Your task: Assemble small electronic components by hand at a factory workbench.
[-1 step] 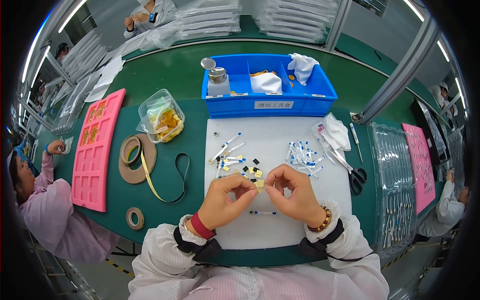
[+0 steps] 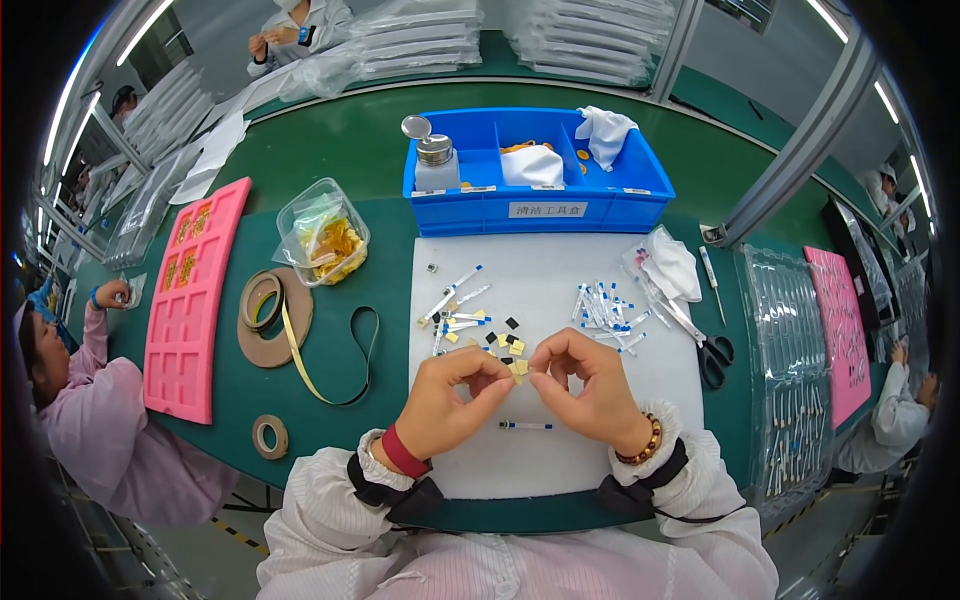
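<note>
My left hand (image 2: pixel 462 398), a red band at its wrist, is closed in a pinch over the white mat (image 2: pixel 470 470). A small pale yellow square (image 2: pixel 519 369) shows at its fingertips. Close beside it, my right hand (image 2: pixel 585 390) pinches thumb and forefinger together; whatever lies between them is too small to make out. Below the hands lies one flex cable strip (image 2: pixel 526 426) with a blue end. Beyond the fingertips, black and yellow squares (image 2: pixel 503 341) are scattered. Several more flex cables sit in a left pile (image 2: pixel 455 318) and a right pile (image 2: pixel 610 315).
A blue divided bin (image 2: pixel 540 210) with a pump bottle (image 2: pixel 436 165) and cloths stands behind the mat. Scissors (image 2: pixel 713 358) and a screwdriver (image 2: pixel 712 285) lie right, beside clear trays (image 2: pixel 785 370). Leftward are tape rolls (image 2: pixel 270 437), a plastic tub (image 2: pixel 325 235) and a pink tray (image 2: pixel 190 330). Co-workers sit at both sides.
</note>
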Motion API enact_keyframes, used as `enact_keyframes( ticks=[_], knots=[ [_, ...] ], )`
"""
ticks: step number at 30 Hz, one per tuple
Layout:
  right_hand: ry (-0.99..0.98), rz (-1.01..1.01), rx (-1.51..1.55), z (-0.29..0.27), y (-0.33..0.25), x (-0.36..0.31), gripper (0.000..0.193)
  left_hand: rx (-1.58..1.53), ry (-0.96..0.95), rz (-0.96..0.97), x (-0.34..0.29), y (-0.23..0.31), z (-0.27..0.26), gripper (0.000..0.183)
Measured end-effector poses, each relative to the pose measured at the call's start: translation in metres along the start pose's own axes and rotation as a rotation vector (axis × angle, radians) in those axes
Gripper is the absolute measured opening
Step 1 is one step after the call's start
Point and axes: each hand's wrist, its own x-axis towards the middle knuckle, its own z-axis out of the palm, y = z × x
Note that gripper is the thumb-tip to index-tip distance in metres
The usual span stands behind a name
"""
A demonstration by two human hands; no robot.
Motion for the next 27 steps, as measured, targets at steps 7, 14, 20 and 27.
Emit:
enact_keyframes(
  ticks=[7,14,20,27],
  knots=[
    [0.042,-0.067,-0.139,0.0022,-0.0032,0.0000,0.009,0.002,-0.016,0.008,-0.0003,0.0023,-0.0007,0.008],
    [0.034,-0.010,-0.090,0.0020,-0.0036,-0.0004,0.008,-0.192,-0.062,-0.102,-0.0017,-0.0022,0.0012,0.012],
    [0.073,-0.041,-0.088,0.0020,-0.0013,-0.0008,0.007,-0.379,-0.113,-0.265,-0.0020,0.0002,-0.0020,0.015],
    [0.045,-0.034,-0.066,0.0020,-0.0027,0.0000,0.007,-0.143,-0.050,-0.055,-0.0010,0.0008,0.0006,0.012]
  ],
)
